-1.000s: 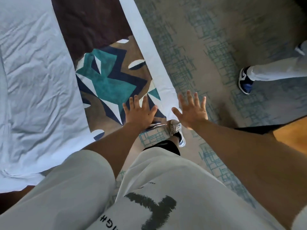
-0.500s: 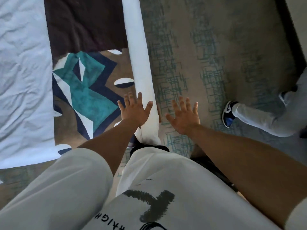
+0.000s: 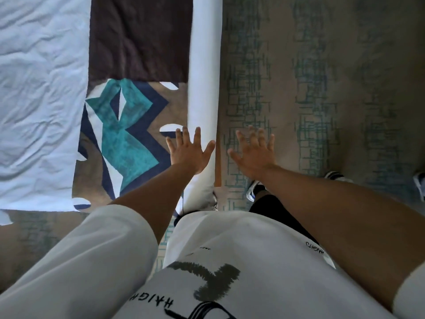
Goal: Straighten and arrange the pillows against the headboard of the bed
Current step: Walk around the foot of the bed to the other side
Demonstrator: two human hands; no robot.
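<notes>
Both hands are held flat w/ fingers spread, grasping nothing: left hand (image 3: 189, 153) over bed (image 3: 43, 88) edge, right hand (image 3: 254, 153) over carpet (image 3: 345, 88).

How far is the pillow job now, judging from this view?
Done: nothing visible; no pillow or headboard is in view. In hand: nothing; the left hand and right hand are spread open, by the patterned bed runner and over the carpet. Left: all the arranging.

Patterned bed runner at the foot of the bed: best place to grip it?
Probably the runner's near corner, where its edge meets the white sheet's side drop. Come from the carpet side beside the left hand; it lies flat, so pinch the edge.
</notes>
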